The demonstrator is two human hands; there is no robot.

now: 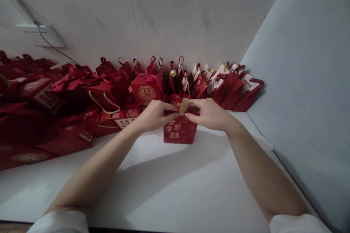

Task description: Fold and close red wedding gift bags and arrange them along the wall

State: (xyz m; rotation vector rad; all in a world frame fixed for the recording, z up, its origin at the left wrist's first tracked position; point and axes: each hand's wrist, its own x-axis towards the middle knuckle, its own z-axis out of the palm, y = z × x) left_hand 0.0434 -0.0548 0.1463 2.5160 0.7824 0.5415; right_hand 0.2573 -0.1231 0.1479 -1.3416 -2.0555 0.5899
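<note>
A small red gift box [179, 131] with gold characters on its front stands on the white table [169, 189]. Both hands meet at its top. My left hand [153, 115] is closed, fingers pinching the top flap from the left. My right hand [208, 114] is closed too, gripping the top from the right. A gold ribbon loop [183, 106] sticks up between the two hands.
Many finished red gift boxes and bags [147, 87] line the tiled wall behind, with a larger heap [41, 109] at the left. A wall socket with a cable [41, 34] is at upper left. A pale wall [306, 80] closes the right side.
</note>
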